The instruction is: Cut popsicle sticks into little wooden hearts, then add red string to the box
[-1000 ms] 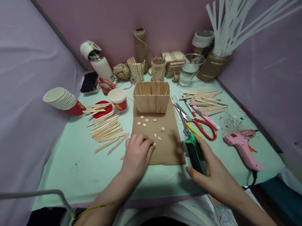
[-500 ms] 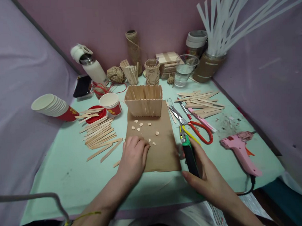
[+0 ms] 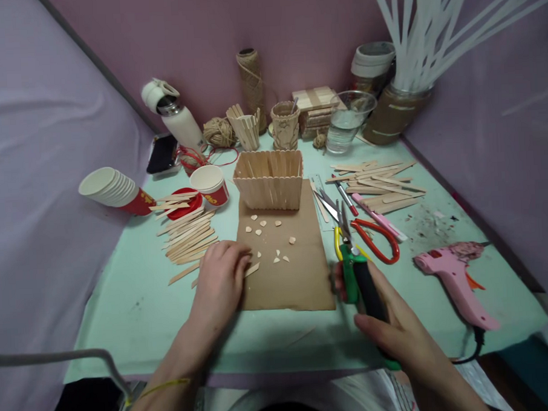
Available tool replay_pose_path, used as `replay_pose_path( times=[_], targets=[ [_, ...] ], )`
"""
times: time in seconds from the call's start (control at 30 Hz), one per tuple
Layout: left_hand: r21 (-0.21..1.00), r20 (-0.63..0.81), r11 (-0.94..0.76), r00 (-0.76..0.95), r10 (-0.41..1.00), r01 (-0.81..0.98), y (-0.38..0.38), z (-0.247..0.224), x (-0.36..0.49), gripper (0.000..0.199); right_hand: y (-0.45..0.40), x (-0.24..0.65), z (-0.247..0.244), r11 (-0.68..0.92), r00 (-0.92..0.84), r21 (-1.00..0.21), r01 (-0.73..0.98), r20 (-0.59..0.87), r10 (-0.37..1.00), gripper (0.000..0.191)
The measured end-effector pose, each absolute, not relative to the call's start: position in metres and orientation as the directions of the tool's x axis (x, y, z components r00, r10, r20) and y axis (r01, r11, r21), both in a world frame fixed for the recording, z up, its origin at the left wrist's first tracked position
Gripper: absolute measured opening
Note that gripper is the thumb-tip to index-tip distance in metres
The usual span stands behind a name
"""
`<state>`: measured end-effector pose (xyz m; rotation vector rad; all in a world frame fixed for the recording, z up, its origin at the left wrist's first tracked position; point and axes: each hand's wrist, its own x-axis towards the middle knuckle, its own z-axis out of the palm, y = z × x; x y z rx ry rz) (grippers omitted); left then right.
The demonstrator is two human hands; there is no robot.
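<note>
My left hand rests at the left edge of a brown cardboard sheet, its fingers curled over a wooden craft stick. Only one end of that stick shows beyond the fingers. Green-and-black pruning shears are in my right hand, blades pointing away from me and parted. They are over the table just right of the cardboard. Several small cut wooden tips lie scattered on the cardboard. At its far end stands a rectangular basket made of craft sticks.
Red-handled scissors and a pink glue gun lie to the right. Craft sticks are piled at left and right. Behind stand a plastic cup of water, a twine spool and a white bottle.
My left hand has drawn left, exposing the stick's end and small cut pieces. The shears have shifted right and turned, and their blades are wider apart. The view has moved slightly.
</note>
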<state>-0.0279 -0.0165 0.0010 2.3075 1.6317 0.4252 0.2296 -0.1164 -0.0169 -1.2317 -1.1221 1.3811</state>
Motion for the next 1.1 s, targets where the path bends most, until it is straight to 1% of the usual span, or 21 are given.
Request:
replay_pose_path(
  times=[0.07,0.13,0.27,0.4,0.5,0.57,0.6,0.63,0.67,0.7,0.73,0.8,0.83,0.9,0.93,1.0,1.1],
  targets=[
    [0.397,0.020,-0.288,0.306,0.952,0.871,-0.020,0.004,-0.041,0.015,-0.114,0.231,-0.017,-0.164,-0.097,-0.959,-0.232,-0.144,0.985,0.061],
    [0.401,-0.029,-0.271,0.308,0.951,0.875,-0.024,0.007,-0.050,0.014,-0.111,0.232,-0.018,-0.155,-0.107,-0.923,-0.352,-0.125,0.986,0.059],
    [0.405,-0.114,-0.265,0.336,0.935,0.875,-0.031,0.006,-0.052,0.014,-0.104,0.229,-0.020,-0.104,-0.068,-0.877,-0.470,-0.081,0.994,0.054],
    [0.423,-0.138,-0.229,0.312,0.940,0.877,-0.032,0.002,-0.047,0.016,-0.098,0.223,-0.020,-0.094,-0.056,-0.826,-0.555,-0.075,0.996,0.054],
    [0.482,-0.142,-0.190,0.290,0.947,0.856,-0.031,0.003,-0.045,0.016,-0.097,0.222,-0.022,-0.076,-0.037,-0.773,-0.629,-0.068,0.997,0.052],
    [0.591,-0.163,-0.103,0.244,0.956,0.800,-0.030,0.007,-0.043,0.016,-0.097,0.224,-0.027,-0.077,-0.049,-0.750,-0.657,-0.059,0.997,0.048],
    [0.677,-0.179,-0.035,0.212,0.961,0.735,-0.028,0.010,-0.040,0.015,-0.098,0.225,-0.029,-0.082,-0.055,-0.743,-0.664,-0.060,0.997,0.047],
    [0.775,-0.200,0.047,0.174,0.964,0.630,-0.027,0.013,-0.037,0.014,-0.098,0.226,-0.032,-0.086,-0.060,-0.738,-0.670,-0.062,0.996,0.047],
    [0.869,-0.223,0.131,0.140,0.965,0.477,-0.025,0.017,-0.033,0.015,-0.099,0.227,-0.034,-0.089,-0.062,-0.734,-0.673,-0.064,0.996,0.048],
    [0.929,-0.260,0.216,0.113,0.959,0.300,-0.023,0.020,-0.028,0.020,-0.100,0.228,-0.035,-0.090,-0.062,-0.735,-0.672,-0.065,0.996,0.050],
    [0.947,-0.310,0.298,0.092,0.946,0.124,-0.021,0.023,-0.023,0.027,-0.101,0.228,-0.035,-0.088,-0.059,-0.741,-0.665,-0.065,0.996,0.052],
    [0.900,-0.405,0.411,0.070,0.912,-0.149,-0.019,0.027,-0.012,0.040,-0.104,0.228,-0.032,-0.098,-0.070,-0.776,-0.624,-0.070,0.995,0.058],
    [0.863,-0.438,0.437,0.057,0.897,-0.252,-0.018,0.028,-0.006,0.039,-0.105,0.227,-0.029,-0.108,-0.084,-0.799,-0.592,-0.073,0.994,0.061],
    [0.802,-0.472,0.445,0.033,0.881,-0.398,-0.021,0.027,0.005,0.027,-0.109,0.223,-0.024,-0.127,-0.118,-0.845,-0.519,-0.077,0.990,0.066],
    [0.780,-0.483,0.444,0.027,0.875,-0.441,-0.024,0.026,0.010,0.023,-0.111,0.221,-0.021,-0.135,-0.132,-0.866,-0.481,-0.081,0.988,0.067],
    [0.750,-0.511,0.465,0.034,0.859,-0.470,-0.033,0.022,0.018,0.023,-0.114,0.216,-0.018,-0.145,-0.144,-0.896,-0.420,-0.092,0.985,0.069],
    [0.740,-0.549,0.515,0.054,0.834,-0.433,-0.047,0.013,0.026,0.027,-0.114,0.208,-0.017,-0.170,-0.157,-0.897,-0.409,-0.115,0.981,0.076]
  ],
)
